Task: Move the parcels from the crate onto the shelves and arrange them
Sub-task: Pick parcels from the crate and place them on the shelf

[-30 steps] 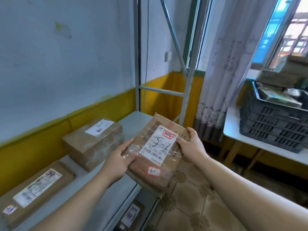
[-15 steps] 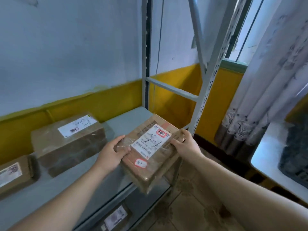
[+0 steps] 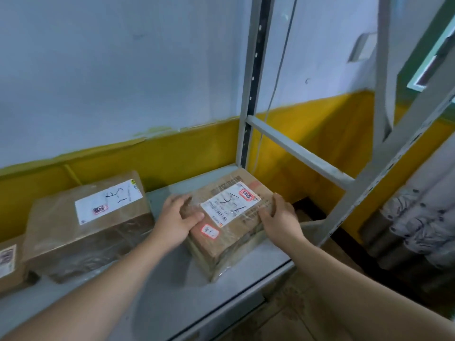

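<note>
A taped brown cardboard parcel (image 3: 229, 232) with a white label marked "5-1" rests on the grey metal shelf (image 3: 172, 291) near its right end. My left hand (image 3: 176, 219) grips the parcel's left edge, thumb on top. My right hand (image 3: 280, 217) grips its right edge. A larger brown parcel (image 3: 91, 225) with the same marking lies on the shelf just to the left, a narrow gap apart. A third parcel (image 3: 9, 264) shows at the far left edge. The crate is out of view.
The grey shelf upright (image 3: 251, 94) and a cross brace (image 3: 300, 153) stand right behind and beside the held parcel. A yellow and white wall backs the shelf. A patterned curtain (image 3: 418, 217) hangs at the right above tiled floor.
Both hands carried the parcel from in front of the shelf edge onto the shelf, where it now rests. The view swung left, so the crate and table left the frame.
</note>
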`<state>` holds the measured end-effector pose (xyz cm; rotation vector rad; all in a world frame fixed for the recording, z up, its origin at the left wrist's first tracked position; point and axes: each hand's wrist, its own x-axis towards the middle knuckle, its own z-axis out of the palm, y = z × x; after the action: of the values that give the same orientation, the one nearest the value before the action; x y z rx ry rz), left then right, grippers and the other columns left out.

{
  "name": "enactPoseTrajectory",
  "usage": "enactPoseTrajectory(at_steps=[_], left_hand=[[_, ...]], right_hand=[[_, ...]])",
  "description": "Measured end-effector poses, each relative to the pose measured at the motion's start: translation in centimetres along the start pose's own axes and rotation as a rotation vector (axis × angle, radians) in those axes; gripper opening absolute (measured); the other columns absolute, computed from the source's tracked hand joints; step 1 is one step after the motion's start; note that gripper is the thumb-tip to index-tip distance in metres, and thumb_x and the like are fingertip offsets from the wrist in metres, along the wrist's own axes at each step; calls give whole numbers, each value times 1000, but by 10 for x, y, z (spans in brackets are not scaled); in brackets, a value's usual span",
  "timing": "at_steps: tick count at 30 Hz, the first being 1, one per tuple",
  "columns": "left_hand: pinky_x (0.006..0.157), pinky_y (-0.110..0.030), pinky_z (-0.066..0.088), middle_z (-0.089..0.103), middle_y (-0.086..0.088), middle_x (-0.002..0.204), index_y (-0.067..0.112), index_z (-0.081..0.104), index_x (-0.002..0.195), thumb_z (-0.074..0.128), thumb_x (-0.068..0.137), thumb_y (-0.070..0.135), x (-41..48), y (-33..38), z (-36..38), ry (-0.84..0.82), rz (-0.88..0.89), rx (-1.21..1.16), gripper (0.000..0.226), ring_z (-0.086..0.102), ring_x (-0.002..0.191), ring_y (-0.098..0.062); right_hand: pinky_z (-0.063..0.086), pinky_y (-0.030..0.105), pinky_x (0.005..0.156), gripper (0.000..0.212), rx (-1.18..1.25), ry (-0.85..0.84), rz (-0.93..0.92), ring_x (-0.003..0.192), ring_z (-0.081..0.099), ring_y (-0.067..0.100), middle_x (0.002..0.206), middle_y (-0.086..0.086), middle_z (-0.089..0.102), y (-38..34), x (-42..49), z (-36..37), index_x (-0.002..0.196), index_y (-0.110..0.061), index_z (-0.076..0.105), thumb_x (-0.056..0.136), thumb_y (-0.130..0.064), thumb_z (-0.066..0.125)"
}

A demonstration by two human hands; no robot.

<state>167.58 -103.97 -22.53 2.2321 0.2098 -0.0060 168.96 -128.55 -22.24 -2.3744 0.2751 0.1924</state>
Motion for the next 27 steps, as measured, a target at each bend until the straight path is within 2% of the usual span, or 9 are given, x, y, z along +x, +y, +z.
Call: enactPoseTrajectory(at_steps=[1, 3, 5, 9, 12, 14, 16, 24, 27], left_hand=[[109, -25, 23, 35, -7, 145, 16, 47, 140, 70, 87, 26, 9, 3, 1, -6, 3, 31, 58, 37, 134, -21], [111, -30, 25, 38, -6, 144, 16, 49, 139, 69, 87, 30, 24, 9, 2, -7, 38, 117, 56, 38, 133, -21], [112, -32, 25, 40, -1, 144, 17, 51, 137, 66, 89, 35, 31, 15, -3, 13, 102, 236, 54, 36, 136, -19], [118, -43, 16, 42, -6, 149, 17, 56, 134, 55, 94, 41, 39, 11, -33, 236, 208, 464, 47, 23, 145, -27], [116, -53, 10, 26, -3, 158, 28, 40, 146, 45, 93, 59, 38, -13, -63, 263, -67, 648, 61, 10, 148, -30], [114, -61, 6, 8, 3, 163, 40, 19, 151, 32, 86, 75, 32, -32, -73, 155, -328, 736, 74, -1, 149, -31], [113, -66, 4, -3, 7, 163, 45, 9, 152, 24, 83, 81, 28, -45, -74, 84, -457, 739, 79, -6, 149, -30], [113, -63, 3, -10, 10, 162, 47, 2, 151, 19, 87, 77, 27, -49, -67, 95, -492, 792, 73, -10, 149, -27], [113, -63, 3, -10, 11, 162, 47, 2, 151, 19, 87, 77, 28, -51, -66, 110, -492, 794, 73, -9, 149, -26]], right_hand=[[26, 52, 119, 57, -155, 22, -74, 147, 23, 31, 161, 4, 18, -2, 8, -2, 151, -32, 21, 101, -49, 42], [0, 48, 121, 64, -416, -7, -289, 153, -6, 25, 166, -2, 0, -13, 19, -6, 153, -37, 15, 99, -57, 41], [-8, 47, 120, 67, -585, -126, -465, 152, -13, 21, 167, -4, -2, -23, 26, -3, 154, -40, 16, 95, -66, 36], [-6, 49, 121, 88, -696, -182, -586, 153, -8, 23, 167, 0, 4, -32, 45, 6, 156, -38, 14, 79, -78, 0], [-8, 54, 121, 110, -786, -273, -655, 152, -12, 29, 167, 2, -5, -43, 59, 6, 157, -39, 3, 62, -92, -14], [-8, 56, 120, 112, -821, -318, -688, 152, -14, 31, 167, 1, -9, -51, 64, 8, 157, -40, -3, 57, -90, -13], [-9, 57, 120, 114, -823, -328, -685, 152, -14, 32, 167, 2, -10, -59, 68, 12, 157, -40, -4, 55, -89, -15], [-7, 62, 118, 112, -774, -331, -655, 152, -11, 35, 167, 6, -5, -84, 78, 33, 157, -37, 1, 59, -89, -11], [-6, 63, 118, 98, -775, -318, -654, 152, -9, 37, 167, 7, -3, -92, 84, 41, 158, -36, 3, 76, -90, 1]])
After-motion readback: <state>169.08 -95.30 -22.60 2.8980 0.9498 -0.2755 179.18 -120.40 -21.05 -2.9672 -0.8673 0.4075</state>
